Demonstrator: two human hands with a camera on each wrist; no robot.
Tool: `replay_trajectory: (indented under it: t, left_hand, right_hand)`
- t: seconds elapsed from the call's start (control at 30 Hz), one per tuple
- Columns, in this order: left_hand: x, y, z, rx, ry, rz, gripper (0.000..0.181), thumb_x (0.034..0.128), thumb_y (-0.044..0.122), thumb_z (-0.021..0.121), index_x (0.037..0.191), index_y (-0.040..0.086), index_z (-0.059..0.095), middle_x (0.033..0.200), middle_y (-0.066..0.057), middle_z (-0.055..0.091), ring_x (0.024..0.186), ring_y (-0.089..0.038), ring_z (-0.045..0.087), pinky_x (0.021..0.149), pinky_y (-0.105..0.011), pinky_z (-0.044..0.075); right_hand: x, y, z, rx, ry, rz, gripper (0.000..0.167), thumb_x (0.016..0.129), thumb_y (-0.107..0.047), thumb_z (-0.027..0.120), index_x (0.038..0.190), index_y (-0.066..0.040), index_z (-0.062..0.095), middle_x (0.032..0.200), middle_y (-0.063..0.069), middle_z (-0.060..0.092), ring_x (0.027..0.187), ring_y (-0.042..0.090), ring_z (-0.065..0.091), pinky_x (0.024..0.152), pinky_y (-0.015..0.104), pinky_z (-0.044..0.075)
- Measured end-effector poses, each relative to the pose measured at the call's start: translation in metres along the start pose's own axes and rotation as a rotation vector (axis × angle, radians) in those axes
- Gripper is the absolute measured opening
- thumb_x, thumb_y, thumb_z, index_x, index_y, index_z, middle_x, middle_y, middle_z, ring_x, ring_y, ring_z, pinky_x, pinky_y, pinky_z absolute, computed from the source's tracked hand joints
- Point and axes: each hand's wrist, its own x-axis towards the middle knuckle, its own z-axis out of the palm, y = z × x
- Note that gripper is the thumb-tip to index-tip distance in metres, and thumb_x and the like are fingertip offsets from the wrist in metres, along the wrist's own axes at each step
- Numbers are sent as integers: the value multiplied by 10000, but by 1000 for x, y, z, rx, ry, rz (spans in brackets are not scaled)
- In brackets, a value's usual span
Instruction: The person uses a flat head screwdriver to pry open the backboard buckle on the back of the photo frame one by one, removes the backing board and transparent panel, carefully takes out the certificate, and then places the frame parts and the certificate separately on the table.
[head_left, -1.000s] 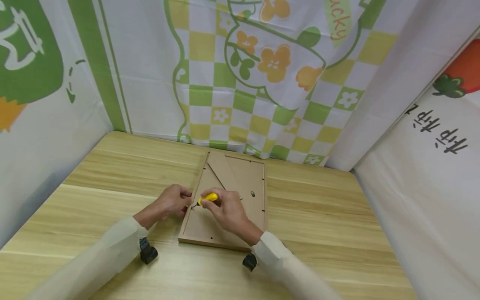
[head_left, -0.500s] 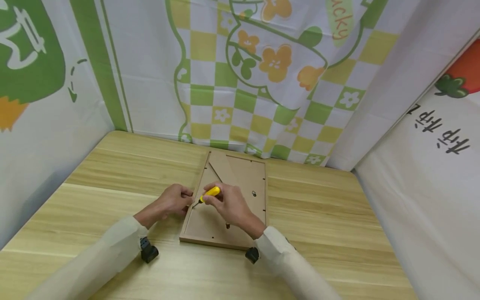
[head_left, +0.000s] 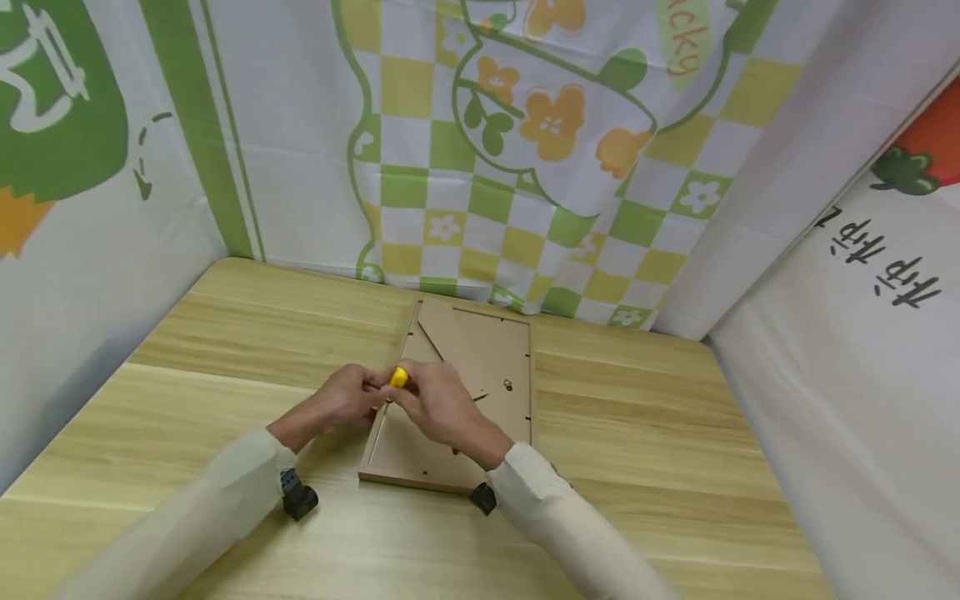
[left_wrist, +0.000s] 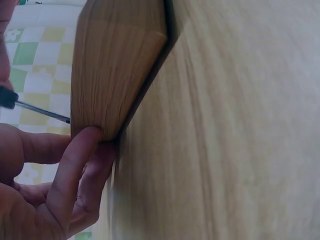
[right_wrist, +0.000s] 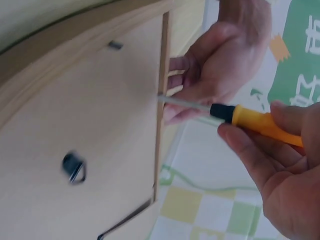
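Working close together at the centre of the head view, the bare left hand (head_left: pixel 348 396) and bare right hand (head_left: pixel 442 404) met at the left edge of a rectangular tan wooden frame (head_left: pixel 405 481). Frame lay flat, plain brown backing panel (head_left: pixel 420 442) upward. Right fingers were curled about a small yellow-handled screwdriver (head_left: pixel 400 377), mostly hidden by the hand; left fingers bent at the frame's edge. A small dark ring hanger (head_left: pixel 507 385) sat on the panel, right of the right hand. Pale wood-grain table (head_left: pixel 637 450) spread across the lower picture; white curtain with green and yellow checks (head_left: pixel 480 225) hung at the top. Cream sleeves (head_left: pixel 210 492) on both arms.

Left wrist view: frame's grained outer side ran from centre up to the top edge. Left fingers gripped it at lower left, one laid across that side. Screwdriver's metal shaft came in from the left, tip at the frame; contact could not be told.

Right wrist view: right thumb and fingers pinched the handle at the right. Shaft pointed left, tip at the frame's edge, upper centre. Left hand showed beyond that edge. A blurred metal hanging loop (right_wrist: pixel 73 167) sat lower left.
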Motion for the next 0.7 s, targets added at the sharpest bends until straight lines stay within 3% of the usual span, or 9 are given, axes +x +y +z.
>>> replay_trajectory:
  t: [0.17, 0.53, 0.7]
  left_hand:
    - [-1, 3, -1, 5, -10, -15, 313, 977, 39, 537, 1221, -155, 565, 1071, -256, 658, 801, -226, 693, 679, -355, 607]
    - [1, 3, -1, -46, -28, -42, 368, 973, 19, 535, 1277, -185, 495, 1103, -270, 621, 793, -220, 694, 695, -361, 613]
    - [2, 1, 0, 4, -3, -18, 326, 972, 60, 565, 1211, -161, 562, 1049, -232, 647, 780, -200, 686, 663, -338, 608]
  right_hand:
    - [-6, 9, -9, 102, 2, 56, 175, 953, -213, 647, 1051, -83, 712, 957, 51, 740, 838, 86, 703, 678, 117, 525]
    - [-17, 46, -17, 237, 54, 177, 164, 925, -208, 688, 1045, -105, 730, 984, 42, 729, 851, 76, 687, 718, 186, 566]
    - [-22, 61, -24, 220, 42, 205, 230, 869, -202, 752, 1067, -84, 758, 1057, 66, 738, 735, 60, 609, 634, 169, 528]
